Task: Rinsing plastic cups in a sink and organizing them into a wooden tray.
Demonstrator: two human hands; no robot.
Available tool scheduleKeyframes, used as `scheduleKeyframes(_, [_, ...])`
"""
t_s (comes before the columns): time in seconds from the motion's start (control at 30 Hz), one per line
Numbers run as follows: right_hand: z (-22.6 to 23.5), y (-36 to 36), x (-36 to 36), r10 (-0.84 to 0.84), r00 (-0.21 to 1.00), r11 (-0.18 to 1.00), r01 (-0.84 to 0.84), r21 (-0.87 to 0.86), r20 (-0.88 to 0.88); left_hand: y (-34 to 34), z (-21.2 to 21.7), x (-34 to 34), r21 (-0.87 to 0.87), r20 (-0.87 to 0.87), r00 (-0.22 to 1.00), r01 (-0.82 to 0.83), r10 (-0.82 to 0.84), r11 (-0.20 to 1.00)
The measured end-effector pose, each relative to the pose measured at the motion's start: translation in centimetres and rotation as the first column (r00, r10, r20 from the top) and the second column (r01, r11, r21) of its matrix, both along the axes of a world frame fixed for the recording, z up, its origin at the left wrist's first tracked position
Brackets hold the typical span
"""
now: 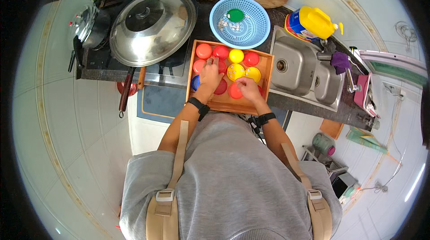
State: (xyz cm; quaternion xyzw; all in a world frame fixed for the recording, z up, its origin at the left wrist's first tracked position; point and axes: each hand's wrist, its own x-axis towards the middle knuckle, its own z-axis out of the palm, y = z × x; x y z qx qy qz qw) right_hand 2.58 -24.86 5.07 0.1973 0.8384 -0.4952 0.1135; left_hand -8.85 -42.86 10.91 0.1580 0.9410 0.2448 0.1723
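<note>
A yellow jug (313,22) with a blue-red label lies behind the sink (293,67).

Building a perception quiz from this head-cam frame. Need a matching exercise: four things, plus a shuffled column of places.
Things:
1. blue basket
2. steel pan lid
3. yellow jug
4. left hand

Places:
A. on the pan on the stove
B. lying behind the sink
C. over the red discs in the wooden tray
D. on the counter just behind the wooden tray

Pairs: 1-D, 2-A, 3-B, 4-C
</note>
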Motion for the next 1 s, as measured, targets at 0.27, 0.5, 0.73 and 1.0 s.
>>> scheduleKeyframes(0.27, [0.9,-3.7,-0.7,-0.108,0.936,0.843,0.265,-0.467,0.336,-0.4,-0.5,0.2,-0.143,-0.048,0.996,0.069,-0.076,0.987])
scheduleKeyframes(0.5, [-2.1,-4.4,-0.5,0.131,0.980,0.984,-0.148,0.103,0.149,-4.4,-0.3,3.2,0.037,-0.236,0.971,-0.030,0.038,0.999])
scheduleKeyframes(0.73, [0.4,-6.9,-1.3,0.149,0.973,0.955,-0.188,0.231,0.176,-7.7,-0.8,6.0,-0.135,0.111,0.990,-0.076,0.091,0.988])
scheduleKeyframes(1.0, [0.6,-7.3,-0.9,0.402,0.858,0.763,-0.507,0.401,0.319,-6.2,-1.9,6.1,-0.135,0.268,0.963,0.004,0.033,0.991])
